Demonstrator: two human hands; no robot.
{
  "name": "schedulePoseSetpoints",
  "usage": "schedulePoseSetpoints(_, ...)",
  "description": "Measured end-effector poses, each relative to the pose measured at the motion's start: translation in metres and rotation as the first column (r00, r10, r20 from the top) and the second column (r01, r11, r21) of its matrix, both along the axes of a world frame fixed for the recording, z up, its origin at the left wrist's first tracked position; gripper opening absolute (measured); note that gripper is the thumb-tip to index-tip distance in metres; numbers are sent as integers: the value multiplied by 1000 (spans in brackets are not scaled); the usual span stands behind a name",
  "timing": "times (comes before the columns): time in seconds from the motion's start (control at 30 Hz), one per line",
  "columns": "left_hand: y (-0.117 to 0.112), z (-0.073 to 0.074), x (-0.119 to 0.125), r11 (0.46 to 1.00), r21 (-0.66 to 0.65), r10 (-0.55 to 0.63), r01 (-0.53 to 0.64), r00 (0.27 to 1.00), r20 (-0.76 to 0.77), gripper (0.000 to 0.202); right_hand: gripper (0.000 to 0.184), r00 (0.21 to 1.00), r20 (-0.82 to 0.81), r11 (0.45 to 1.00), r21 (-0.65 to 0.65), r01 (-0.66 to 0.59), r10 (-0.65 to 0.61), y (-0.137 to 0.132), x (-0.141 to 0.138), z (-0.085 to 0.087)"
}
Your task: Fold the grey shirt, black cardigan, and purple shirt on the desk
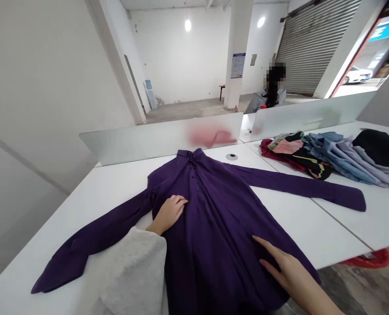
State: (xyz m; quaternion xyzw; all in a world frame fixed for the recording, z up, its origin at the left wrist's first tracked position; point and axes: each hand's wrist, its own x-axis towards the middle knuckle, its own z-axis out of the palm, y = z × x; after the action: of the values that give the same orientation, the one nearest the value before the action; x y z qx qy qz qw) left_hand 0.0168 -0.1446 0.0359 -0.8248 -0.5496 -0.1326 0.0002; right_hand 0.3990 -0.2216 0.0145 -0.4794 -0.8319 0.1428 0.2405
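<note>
the purple shirt [214,218] lies spread flat, front up, on the white worktop [122,183], sleeves out to both sides. the left hand [168,213] rests on its chest, fingers loosely curled; the right hand [284,267] lies flat on the hem, fingers open. a clothes pile [329,153] sits beyond the right sleeve.

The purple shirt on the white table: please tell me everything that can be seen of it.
The purple shirt is long, dark purple, of soft, thin-looking cloth, with a collar at the far end and small dark buttons down the front. It lies flat, front up, on the white table, both long sleeves spread sideways. The left hand rests beside the button row; the right hand lies flat on the lower part.
</note>
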Motion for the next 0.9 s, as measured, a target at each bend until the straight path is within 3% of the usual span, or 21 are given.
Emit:
schedulePoseSetpoints(0.13,1,14,17,992,-113,63,-49,990,129,29,32,981,-109,986,61,-154,160,-10,-14,51)
schedulePoseSetpoints(0.23,10,22,38,941,-337,144,-16,923,358,38,31,929,-64,928,99,-359,366,-29,-39,68)
schedulePoseSetpoints(0.33,26,22,57,869,-495,247,6,861,444,56,27,818,95,805,141,-576,568,-46,-63,50)
schedulePoseSetpoints(0.43,41,15,67,870,-492,272,-44,875,402,50,26,735,139,722,138,-678,663,-55,-70,20)
schedulePoseSetpoints(0.53,45,9,69,896,-431,284,-106,884,372,40,24,779,65,773,101,-627,624,-55,-60,16)
schedulePoseSetpoints(0.63,38,4,69,931,-312,300,-188,882,364,40,25,860,29,858,59,-510,509,-47,-49,35)
schedulePoseSetpoints(0.73,29,-2,66,970,-144,232,-195,920,317,35,28,908,45,903,99,-419,416,-36,-52,44)
schedulePoseSetpoints(0.83,23,-12,57,994,17,102,-105,984,144,35,42,927,150,921,139,-364,344,-26,-66,28)
schedulePoseSetpoints(0.9,21,-20,43,994,22,104,-105,994,19,41,56,926,235,930,152,-336,296,-21,-73,13)
